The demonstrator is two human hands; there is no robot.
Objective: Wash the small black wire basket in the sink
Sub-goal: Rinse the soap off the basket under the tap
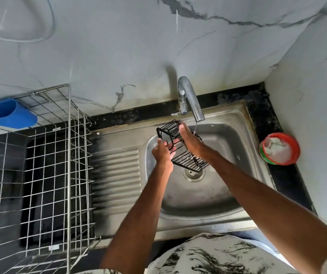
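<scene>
**Rinsing the basket under the running tap**

We read this as the middle of the wash itself. The small black wire basket (pixel 188 161) is held in the air over the bowl of the sink (pixel 227 194), above the drain (pixel 195 174) and tilted, with its far end raised toward the tap (pixel 188 99). A thin stream of water (pixel 195 127) falls from the spout just past the basket's far right corner, beside the fingertips of the right hand (pixel 190 141).

The left hand (pixel 161 153) grips the basket at its near left end, fingers curled round the end wires. The right hand lies across the top with its fingers straight and together, pressed flat on the wires, not pinching anything. We take that as a rubbing or wiping stroke.

For the next move, we judge the basket has to be brought further under the stream, since most of it sits to the left of the water. Turning it in the left hand's grip would let each side be rinsed. The grip needs to be firm, as thin wet wire could slip.

The basket is a narrow oblong cage of thin parallel black bars with a looped wire at the end the left hand holds. We cannot make out any dirt or suds on it.
</scene>
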